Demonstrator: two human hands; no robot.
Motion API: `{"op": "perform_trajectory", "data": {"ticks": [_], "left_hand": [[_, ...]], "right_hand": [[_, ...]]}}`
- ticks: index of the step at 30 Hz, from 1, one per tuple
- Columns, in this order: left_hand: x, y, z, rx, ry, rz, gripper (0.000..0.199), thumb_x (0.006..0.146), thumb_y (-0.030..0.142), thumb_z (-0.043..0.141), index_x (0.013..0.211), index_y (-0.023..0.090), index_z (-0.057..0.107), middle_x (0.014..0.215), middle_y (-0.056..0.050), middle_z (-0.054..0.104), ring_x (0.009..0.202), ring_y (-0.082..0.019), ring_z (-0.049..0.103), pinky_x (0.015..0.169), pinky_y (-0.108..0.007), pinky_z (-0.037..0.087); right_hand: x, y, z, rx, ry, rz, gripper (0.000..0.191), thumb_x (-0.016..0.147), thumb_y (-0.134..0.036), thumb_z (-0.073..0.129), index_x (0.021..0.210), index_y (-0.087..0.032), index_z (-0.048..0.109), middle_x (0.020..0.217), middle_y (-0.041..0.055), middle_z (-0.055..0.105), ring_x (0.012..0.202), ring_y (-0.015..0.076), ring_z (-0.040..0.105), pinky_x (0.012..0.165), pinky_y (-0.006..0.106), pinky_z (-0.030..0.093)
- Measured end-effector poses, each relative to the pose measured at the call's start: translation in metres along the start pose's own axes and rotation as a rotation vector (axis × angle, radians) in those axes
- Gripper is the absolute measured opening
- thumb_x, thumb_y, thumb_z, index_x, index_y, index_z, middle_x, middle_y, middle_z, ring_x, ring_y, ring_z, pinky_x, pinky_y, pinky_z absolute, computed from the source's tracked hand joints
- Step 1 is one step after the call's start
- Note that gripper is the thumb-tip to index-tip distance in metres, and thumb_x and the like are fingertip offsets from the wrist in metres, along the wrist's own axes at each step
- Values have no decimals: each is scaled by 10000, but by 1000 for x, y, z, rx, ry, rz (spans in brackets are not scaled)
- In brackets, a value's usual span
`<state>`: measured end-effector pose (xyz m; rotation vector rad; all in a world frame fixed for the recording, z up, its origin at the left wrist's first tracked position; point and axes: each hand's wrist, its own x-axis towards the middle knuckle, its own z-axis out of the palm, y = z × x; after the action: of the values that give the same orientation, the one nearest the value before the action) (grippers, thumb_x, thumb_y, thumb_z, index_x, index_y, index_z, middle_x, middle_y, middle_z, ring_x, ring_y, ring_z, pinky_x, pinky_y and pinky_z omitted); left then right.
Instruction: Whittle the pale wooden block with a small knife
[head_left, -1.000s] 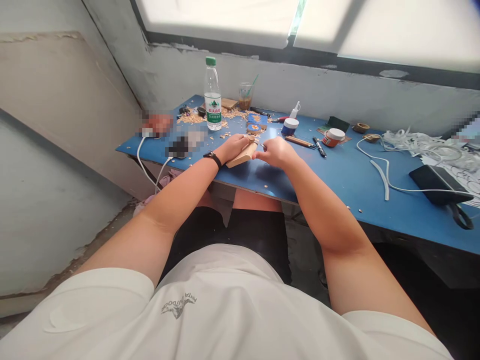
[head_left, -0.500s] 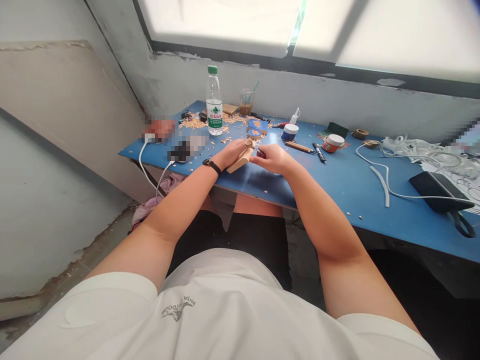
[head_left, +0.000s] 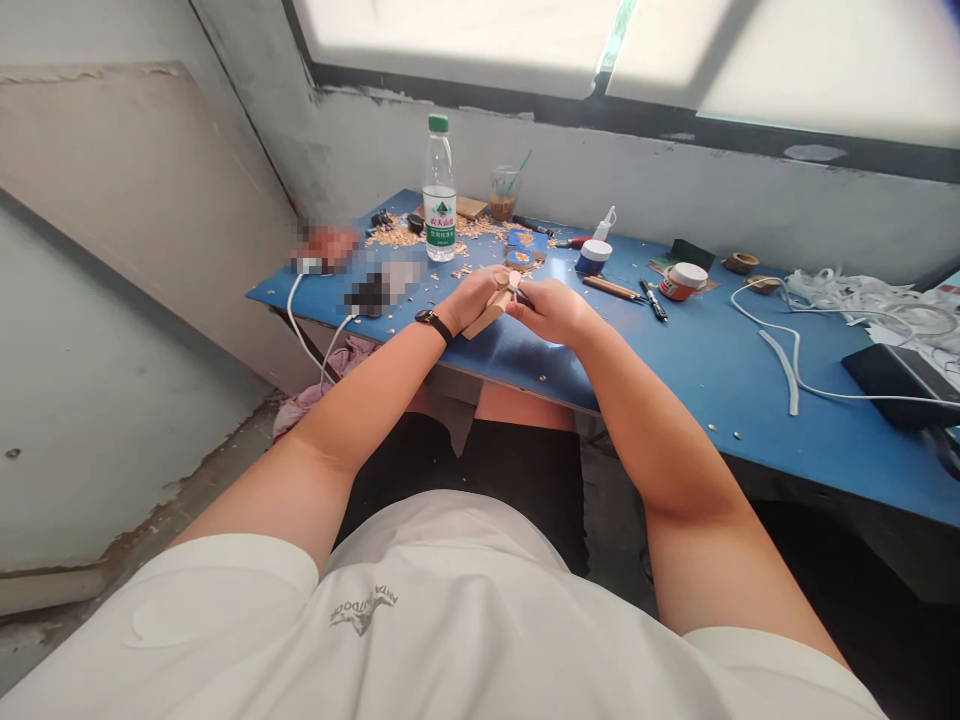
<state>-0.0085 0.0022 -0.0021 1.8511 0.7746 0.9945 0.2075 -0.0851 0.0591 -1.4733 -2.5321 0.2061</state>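
Note:
My left hand (head_left: 478,297) is closed around a pale piece of wood (head_left: 489,316), whose squared end points back toward me over the blue table (head_left: 645,385). The far end of the wood looks rounded and cut. In my right hand (head_left: 553,310) is a carving knife (head_left: 517,290); its short blade lies against the wood, and the fingers hide most of the handle. Wood shavings (head_left: 471,228) are scattered beyond my hands.
A water bottle (head_left: 440,200) stands at the back, near a cup with a straw (head_left: 503,195). To the right lie a blue paint jar (head_left: 593,258), an orange jar (head_left: 684,281), a pen (head_left: 653,300), wooden-handled tools (head_left: 611,288), white cables (head_left: 784,365) and a black box (head_left: 900,385).
The knife blade has shifted against the far end of the wood, and my right hand has turned slightly. The camera view has moved a little, so the whole table sits further right.

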Motion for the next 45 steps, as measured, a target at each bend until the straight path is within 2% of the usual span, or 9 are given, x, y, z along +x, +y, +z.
{"op": "perform_trajectory", "data": {"ticks": [6, 12, 18, 21, 24, 29, 34, 38, 45], "left_hand": [[3, -4, 5, -33, 31, -5, 295, 1101, 455, 670, 909, 232, 696, 923, -47, 671, 875, -219, 594, 852, -382, 510], [4, -8, 5, 2, 33, 39, 524, 1171, 611, 656, 801, 242, 643, 776, -48, 624, 752, -205, 524, 756, -387, 439], [11, -12, 10, -30, 126, -43, 580, 1164, 747, 692, 879, 242, 690, 826, -49, 701, 785, -204, 625, 773, -374, 505], [10, -8, 11, -32, 124, -54, 543, 1175, 696, 658, 891, 235, 703, 859, -57, 710, 795, -205, 612, 795, -390, 502], [5, 0, 10, -29, 76, -95, 489, 1168, 618, 627, 862, 239, 665, 808, -44, 641, 774, -202, 536, 799, -402, 477], [0, 5, 10, -52, -3, -57, 369, 1050, 541, 689, 835, 258, 590, 809, -24, 562, 765, -195, 451, 799, -399, 465], [4, -4, 7, 26, 17, 68, 430, 1053, 585, 632, 774, 260, 594, 804, -57, 585, 782, -219, 503, 796, -419, 463], [9, -10, 6, -12, 5, 19, 495, 1092, 657, 666, 823, 242, 679, 775, -52, 640, 719, -206, 545, 738, -407, 464], [13, -14, 13, -117, 59, -47, 686, 1194, 837, 702, 888, 224, 749, 772, -52, 730, 710, -200, 665, 724, -391, 524]], "right_hand": [[4, 2, 1, -38, 14, 67, 496, 1300, -600, 579, 1061, -206, 764, 892, 130, 702, 889, 282, 587, 852, 419, 373], [14, 14, 9, -63, 36, 191, 645, 1246, -787, 661, 954, -222, 769, 874, 96, 699, 830, 245, 569, 775, 383, 361], [19, 21, 10, -64, 71, 243, 805, 1165, -979, 667, 910, -224, 780, 865, 118, 710, 848, 262, 590, 758, 394, 354], [16, 19, 8, -56, 57, 237, 762, 1170, -951, 682, 928, -233, 760, 903, 109, 719, 861, 263, 592, 781, 394, 354], [10, 17, 5, -23, 34, 122, 621, 1238, -788, 676, 945, -242, 701, 897, 79, 701, 863, 240, 572, 810, 382, 357], [5, 18, 0, 4, -6, -22, 494, 1266, -626, 682, 947, -252, 633, 862, 32, 651, 846, 211, 537, 826, 368, 358], [13, 20, 1, -66, 13, 78, 536, 1263, -666, 701, 979, -216, 767, 885, 71, 701, 887, 239, 587, 825, 375, 361], [18, 17, 0, -114, -2, 171, 599, 1262, -705, 698, 1050, -168, 855, 962, 112, 792, 907, 245, 624, 821, 382, 368], [16, 6, -6, -111, 7, 272, 663, 1230, -791, 754, 1045, -157, 813, 1124, 184, 873, 947, 239, 619, 789, 382, 354]]}}
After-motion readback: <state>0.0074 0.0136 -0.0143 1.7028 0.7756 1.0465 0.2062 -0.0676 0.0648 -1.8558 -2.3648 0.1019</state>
